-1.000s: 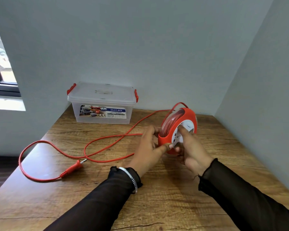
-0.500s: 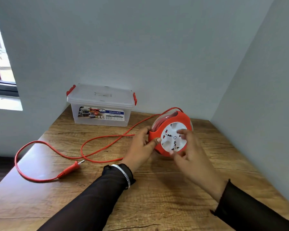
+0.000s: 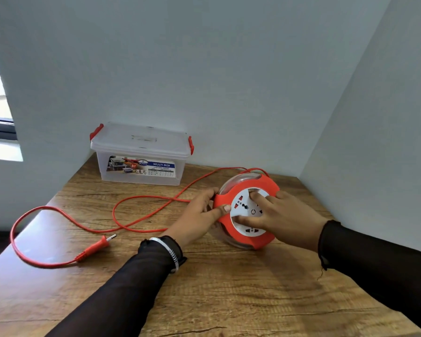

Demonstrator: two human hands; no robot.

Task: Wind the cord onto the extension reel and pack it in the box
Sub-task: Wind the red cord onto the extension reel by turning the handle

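We take the extension reel [image 3: 247,210] as our landmark: it stands tilted on its edge on the desk [image 3: 229,300], its white socket face turned up toward us. Our left hand [image 3: 202,215] clamps the reel's red rim from the left, thumb on the front and the other fingers curled behind. Our right hand [image 3: 282,217] lies on the white face, its fingers [image 3: 258,198] pressed into it, gripping nothing else. The cord [image 3: 141,215] leaves the top of the reel and runs away to the left, looping across the desk, its plug [image 3: 96,246] lying far left of the reel. We judge the winding barely begun: the right hand must turn the face about its centre. The box [image 3: 141,154] sits behind and left of the reel, lid closed.
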